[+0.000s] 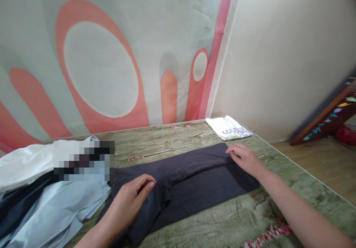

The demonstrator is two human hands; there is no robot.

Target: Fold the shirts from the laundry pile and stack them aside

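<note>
Dark trousers spread flat across table, not yet folded. Left hand and right hand both open, pressed flat on cloth, gripping nothing. 1 folded white shirt finished; clothes pile remained.

Trousers laid across table, left hand and right hand resting on them; pile of clothes to left, folded shirt behind at far right corner.
</note>
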